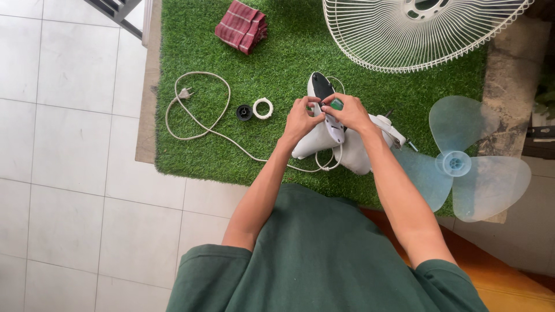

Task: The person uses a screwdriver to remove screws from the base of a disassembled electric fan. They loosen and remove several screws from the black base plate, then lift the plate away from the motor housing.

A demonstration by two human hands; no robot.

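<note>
A white fan body (319,142) with a black top panel (321,86) lies on the green grass mat (277,63). My left hand (300,120) grips its left side, fingers pinched on the panel's edge. My right hand (348,111) holds it from the right, fingertips pressed near a small green part (336,104). The two hands almost touch over the body. Its white cord (196,107) loops to the left and ends in a plug (185,92).
A black cap (244,112) and a white ring (263,107) lie left of the hands. A translucent blue fan blade (471,159) rests at right, a white wire fan guard (416,32) at top, a folded red plaid cloth (241,25) at upper left. White floor tiles (69,150) lie left.
</note>
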